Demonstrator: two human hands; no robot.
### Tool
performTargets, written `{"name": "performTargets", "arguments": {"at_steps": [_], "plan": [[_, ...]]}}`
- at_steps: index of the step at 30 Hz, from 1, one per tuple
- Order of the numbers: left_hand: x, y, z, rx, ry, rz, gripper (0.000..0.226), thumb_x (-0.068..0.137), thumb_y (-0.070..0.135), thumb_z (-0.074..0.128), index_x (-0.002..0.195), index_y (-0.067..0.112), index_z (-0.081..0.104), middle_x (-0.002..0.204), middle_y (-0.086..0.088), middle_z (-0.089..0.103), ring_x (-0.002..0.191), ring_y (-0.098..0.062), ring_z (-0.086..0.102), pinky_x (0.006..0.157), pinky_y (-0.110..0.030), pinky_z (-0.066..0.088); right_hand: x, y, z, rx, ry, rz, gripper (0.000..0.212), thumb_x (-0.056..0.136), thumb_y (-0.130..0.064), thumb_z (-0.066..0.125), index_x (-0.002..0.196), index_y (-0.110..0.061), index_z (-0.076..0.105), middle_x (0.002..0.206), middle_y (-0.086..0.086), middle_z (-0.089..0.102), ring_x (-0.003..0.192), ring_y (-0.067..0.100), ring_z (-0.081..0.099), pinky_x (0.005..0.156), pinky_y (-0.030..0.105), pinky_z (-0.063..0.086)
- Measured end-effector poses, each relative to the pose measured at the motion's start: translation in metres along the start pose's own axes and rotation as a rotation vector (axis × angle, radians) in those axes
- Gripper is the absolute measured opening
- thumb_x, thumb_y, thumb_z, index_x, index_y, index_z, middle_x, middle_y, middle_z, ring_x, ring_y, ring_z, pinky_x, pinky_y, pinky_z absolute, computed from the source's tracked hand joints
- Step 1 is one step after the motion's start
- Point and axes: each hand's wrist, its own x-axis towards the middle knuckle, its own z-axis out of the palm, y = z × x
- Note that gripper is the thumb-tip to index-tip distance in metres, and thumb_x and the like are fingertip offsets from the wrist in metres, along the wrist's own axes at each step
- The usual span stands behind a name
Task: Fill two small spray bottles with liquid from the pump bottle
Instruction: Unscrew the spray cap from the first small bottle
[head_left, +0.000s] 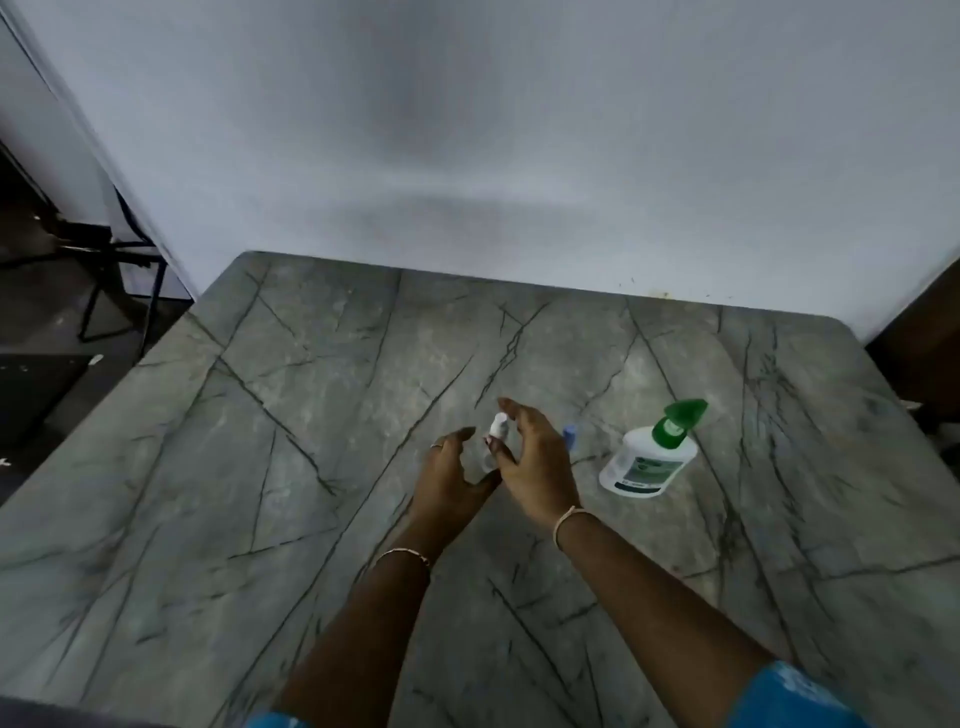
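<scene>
Pinching a small white spray bottle (497, 427) — right hand (537, 467); left hand (451, 470) alongside, grip unclear; pump bottle (647, 460) nearby

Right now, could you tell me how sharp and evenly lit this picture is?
Head view: soft overall, the small spray bottle smeared by motion blur, the pump bottle label unreadable; a broad shadow darkens the wall; table edges bow.

A grey marble-patterned table (311, 467) stands against a white wall (467, 130).
</scene>
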Motion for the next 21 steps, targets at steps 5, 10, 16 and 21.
{"name": "performTargets", "arguments": {"at_steps": [5, 10, 16, 21], "plan": [[0.002, -0.006, 0.014, -0.041, 0.133, -0.014, 0.070, 0.073, 0.029, 0.079, 0.135, 0.017, 0.047, 0.133, -0.007, 0.052, 0.121, -0.019, 0.051, 0.094, -0.038, 0.052, -0.002, 0.010, 0.015, 0.047, 0.186, -0.043, 0.038, 0.088, -0.012, 0.068, 0.125, -0.007, 0.060, 0.119, 0.007, 0.062, 0.112, 0.015, 0.058, 0.098, 0.024, 0.046], [0.009, -0.011, 0.027, -0.042, 0.175, 0.061, 0.058, 0.079, 0.019, 0.072, 0.133, 0.016, 0.051, 0.125, -0.005, 0.061, 0.113, -0.016, 0.058, 0.092, -0.038, 0.052, -0.002, 0.022, 0.029, 0.112, 0.278, -0.093, 0.035, 0.086, -0.008, 0.070, 0.119, -0.011, 0.062, 0.109, -0.004, 0.062, 0.101, 0.006, 0.057, 0.092, 0.023, 0.050], [0.015, -0.017, 0.038, -0.070, 0.269, 0.086, 0.046, 0.082, 0.020, 0.071, 0.125, 0.014, 0.057, 0.108, -0.003, 0.068, 0.094, -0.011, 0.064, 0.077, -0.021, 0.052, 0.008, 0.032, 0.034, 0.141, 0.291, -0.127, 0.016, 0.092, -0.015, 0.065, 0.107, -0.012, 0.064, 0.098, -0.001, 0.068, 0.091, 0.010, 0.065, 0.081, 0.030, 0.057], [0.019, -0.022, 0.038, -0.108, 0.262, 0.161, 0.048, 0.081, 0.017, 0.072, 0.126, 0.013, 0.058, 0.108, -0.002, 0.069, 0.095, -0.008, 0.064, 0.080, -0.021, 0.051, 0.017, 0.037, 0.033, 0.107, 0.275, -0.199, 0.018, 0.087, -0.011, 0.070, 0.105, -0.010, 0.066, 0.098, 0.004, 0.071, 0.091, 0.014, 0.067, 0.079, 0.023, 0.056]]}}
